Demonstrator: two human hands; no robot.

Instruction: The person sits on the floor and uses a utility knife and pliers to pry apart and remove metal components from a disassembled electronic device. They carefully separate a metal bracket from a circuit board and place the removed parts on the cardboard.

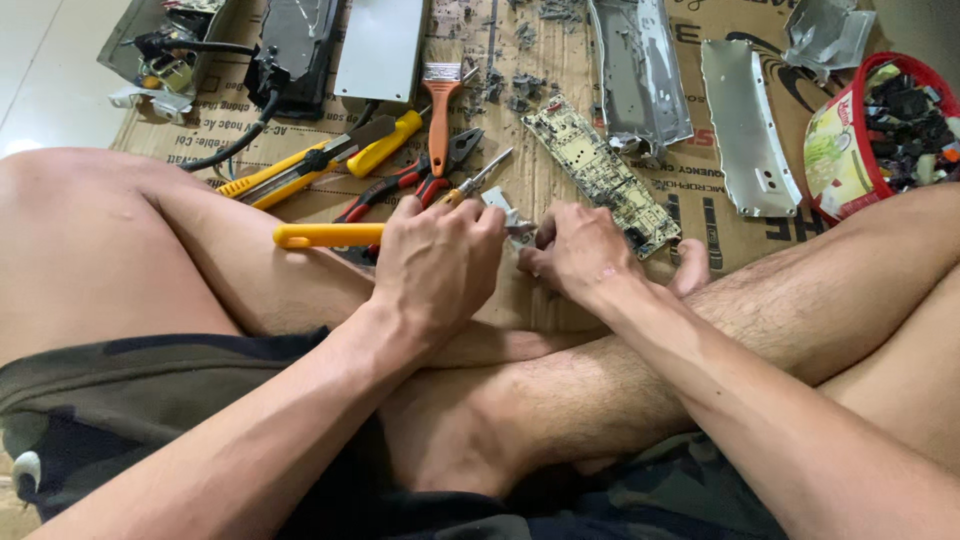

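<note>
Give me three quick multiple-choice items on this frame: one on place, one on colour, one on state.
1. Where is the red basket? A) upper right B) lower left C) centre
2. What colour is the brush handle? A) blue B) orange C) green
3. What is the left hand doing? A) lying flat and open B) gripping a yellow-handled tool C) resting on a knee

Answers: A, it sits by the right edge on the cardboard; B, the handle is plainly orange; B, its fingers wrap the tool beside the right hand.
</note>
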